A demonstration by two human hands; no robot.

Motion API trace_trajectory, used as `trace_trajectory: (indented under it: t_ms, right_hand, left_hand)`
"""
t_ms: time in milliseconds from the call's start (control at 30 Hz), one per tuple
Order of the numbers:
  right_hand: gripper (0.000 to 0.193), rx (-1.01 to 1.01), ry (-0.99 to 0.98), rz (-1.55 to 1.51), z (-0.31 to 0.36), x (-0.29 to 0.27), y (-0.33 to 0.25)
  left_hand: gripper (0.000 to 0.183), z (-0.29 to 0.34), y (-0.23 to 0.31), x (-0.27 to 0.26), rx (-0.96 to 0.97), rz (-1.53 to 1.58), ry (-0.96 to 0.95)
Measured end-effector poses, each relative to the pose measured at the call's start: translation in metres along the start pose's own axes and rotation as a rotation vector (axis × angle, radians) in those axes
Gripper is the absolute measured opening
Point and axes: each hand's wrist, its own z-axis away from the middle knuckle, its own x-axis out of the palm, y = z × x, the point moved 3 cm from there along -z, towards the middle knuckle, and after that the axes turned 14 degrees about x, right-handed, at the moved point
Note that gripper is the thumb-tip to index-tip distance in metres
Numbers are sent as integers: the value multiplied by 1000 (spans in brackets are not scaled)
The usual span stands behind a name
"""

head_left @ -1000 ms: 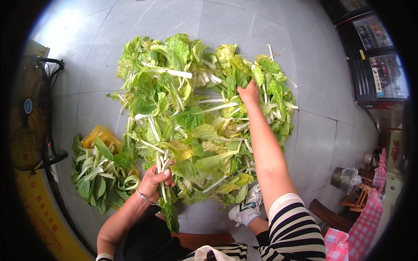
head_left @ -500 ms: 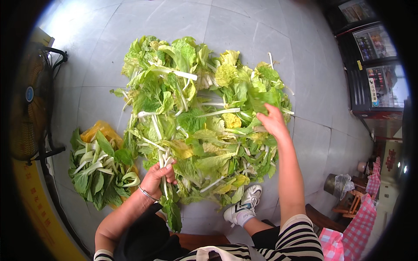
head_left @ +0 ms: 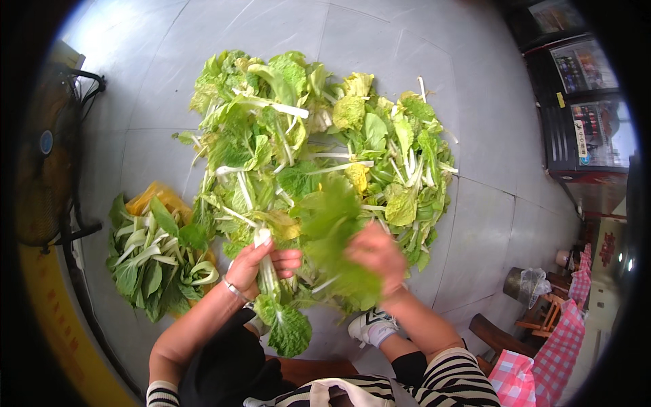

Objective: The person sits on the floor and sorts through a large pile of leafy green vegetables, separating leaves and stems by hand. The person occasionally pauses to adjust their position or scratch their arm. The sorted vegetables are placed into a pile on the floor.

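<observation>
Leafy greens with white stems lie in a wide heap (head_left: pixel 237 142) on the floor, many of the leaves yellowed. At the heap's near edge, my left hand (head_left: pixel 252 266) holds a few stalks of greens (head_left: pixel 290 331) under the thumb, with the other fingers partly stretched out. Their white stem ends point away from me and a crinkled green leaf hangs toward me. To its right, my right hand (head_left: pixel 378 254) is smeared by motion and closed on a green leaf (head_left: pixel 331 227), also blurred, above the heap.
Left of the heap sits a bunch of darker greens (head_left: pixel 152 268) on a yellow bag (head_left: pixel 159 197). A black fan (head_left: pixel 51 149) stands at the far left. My shoe (head_left: pixel 371 327) is at the heap's near edge. Drink coolers (head_left: pixel 590 95) and checked tablecloths (head_left: pixel 559 346) line the right.
My right hand has come from the heap's right side back toward my left hand, bringing a leaf. The left hand has shifted slightly, and its fingers have straightened around the stalks.
</observation>
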Motion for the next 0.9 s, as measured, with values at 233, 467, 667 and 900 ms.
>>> trace_trajectory:
  t_ms: [233, 467, 667, 900]
  right_hand:
    - [19, -279, -304, -144, 33, 89, -56]
    - [24, -320, -527, -94, 52, 104, -53]
    - [44, 16, -18, 216, 11, 65, -10]
    - [14, -85, -282, 334, -15, 48, 8]
  left_hand:
    - [16, -29, -10, -25, 58, -107, -98]
    - [20, -22, -3, 1, 37, -124, -236]
    - [40, -13, 8, 10, 38, -237, -402]
    - [29, -15, 30, 28, 359, -1046, -633]
